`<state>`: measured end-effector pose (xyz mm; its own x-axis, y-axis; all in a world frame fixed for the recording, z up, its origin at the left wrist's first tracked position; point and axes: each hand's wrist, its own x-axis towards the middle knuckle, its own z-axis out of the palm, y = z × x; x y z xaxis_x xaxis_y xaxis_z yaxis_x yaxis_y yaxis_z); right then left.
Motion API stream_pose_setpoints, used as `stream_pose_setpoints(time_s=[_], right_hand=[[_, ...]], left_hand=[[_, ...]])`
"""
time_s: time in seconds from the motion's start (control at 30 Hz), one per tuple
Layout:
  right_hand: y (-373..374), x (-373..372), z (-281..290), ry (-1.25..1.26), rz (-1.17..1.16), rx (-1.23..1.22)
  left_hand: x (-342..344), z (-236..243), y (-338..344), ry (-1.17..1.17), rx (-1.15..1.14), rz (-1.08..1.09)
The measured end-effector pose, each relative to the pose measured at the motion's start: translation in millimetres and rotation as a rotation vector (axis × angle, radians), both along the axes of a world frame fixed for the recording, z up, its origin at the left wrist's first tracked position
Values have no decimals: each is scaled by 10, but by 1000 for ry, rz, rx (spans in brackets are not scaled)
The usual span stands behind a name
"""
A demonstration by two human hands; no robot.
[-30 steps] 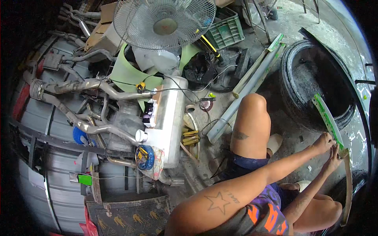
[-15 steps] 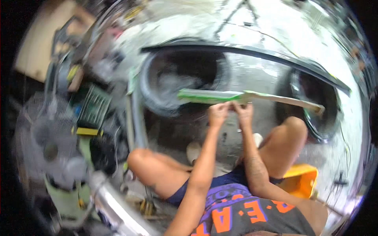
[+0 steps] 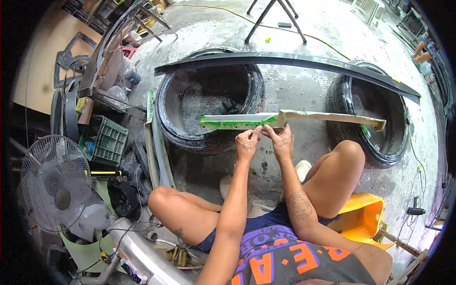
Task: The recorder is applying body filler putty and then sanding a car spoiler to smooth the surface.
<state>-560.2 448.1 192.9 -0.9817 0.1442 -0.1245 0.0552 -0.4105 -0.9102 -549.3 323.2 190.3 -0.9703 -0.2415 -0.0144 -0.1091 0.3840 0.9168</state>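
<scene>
A long, narrow strip hangs level in front of me, its left half white with a bright green lower edge. Its right half is beige and bends down at the far end. My left hand pinches the strip's lower edge near the middle, thumb and forefinger together. Close beside it, my right hand is closed on the same edge with its fingertips. Below the strip's two ends lie a large black tyre on the left and another tyre on the right. A long dark trim bar lies across both tyres.
On the left stand a fan, a green crate and a silver cylinder. A yellow container sits by my right knee. Black stand legs rise beyond the bar. A yellow cable crosses the floor; another person is far right.
The view has shifted slightly and become sharper. The strip's right end now sits higher, so the strip looks more level. Both hands stay at its lower edge.
</scene>
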Motion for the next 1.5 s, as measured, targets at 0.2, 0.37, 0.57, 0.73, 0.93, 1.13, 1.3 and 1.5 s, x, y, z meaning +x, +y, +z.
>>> stream_pose_setpoints(time_s=[0.2,0.37,0.57,0.73,0.93,1.13,1.3,1.5], right_hand=[[-87,-49,-132,-29,-98,151],[-101,-47,-110,10,-139,236],[17,-57,-78,20,-101,214],[67,-16,98,-50,12,165],[122,-48,76,-42,65,-65],[127,-29,65,-59,99,-116],[189,-16,104,-17,132,-175],[265,-5,150,-81,169,-62]], left_hand=[[14,-49,-16,-46,105,-15],[43,-43,-6,-120,143,0],[-13,-79,99,-76,167,-61],[121,-148,91,24,132,-46],[275,-59,39,-80,96,-21],[280,91,100,126,72,31],[43,323,241,29,428,44],[51,236,317,-160,896,3]])
